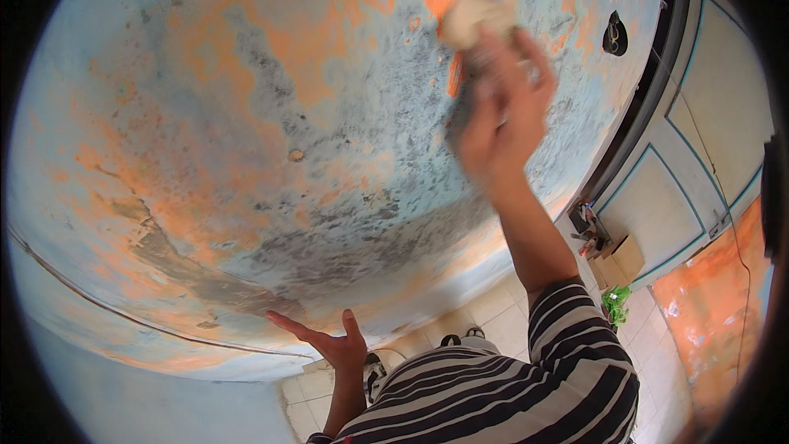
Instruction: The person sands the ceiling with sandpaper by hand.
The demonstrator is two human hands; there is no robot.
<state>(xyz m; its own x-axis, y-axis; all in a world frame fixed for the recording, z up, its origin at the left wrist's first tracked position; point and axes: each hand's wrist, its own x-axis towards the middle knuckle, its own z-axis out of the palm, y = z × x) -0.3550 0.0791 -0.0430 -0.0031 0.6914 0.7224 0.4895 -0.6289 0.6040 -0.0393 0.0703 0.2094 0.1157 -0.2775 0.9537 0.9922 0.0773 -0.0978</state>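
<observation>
Right hand (505, 107) is gripping a pale rounded object (477, 18), both looking blurred, at the upper part of the wall (222, 107); can't tell contact. Wall is showing patchy light blue, orange and dark grey. Teal-trimmed door (653, 210) is standing at right, green plant (615, 306) sitting near it on tiled floor (503, 306). Left hand (339, 347) is spreading wide, low by the wall.

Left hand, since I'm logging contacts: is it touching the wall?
Cannot tell: the head view shows the left hand overlapping the wall, with neither contact nor gap plain.
</observation>
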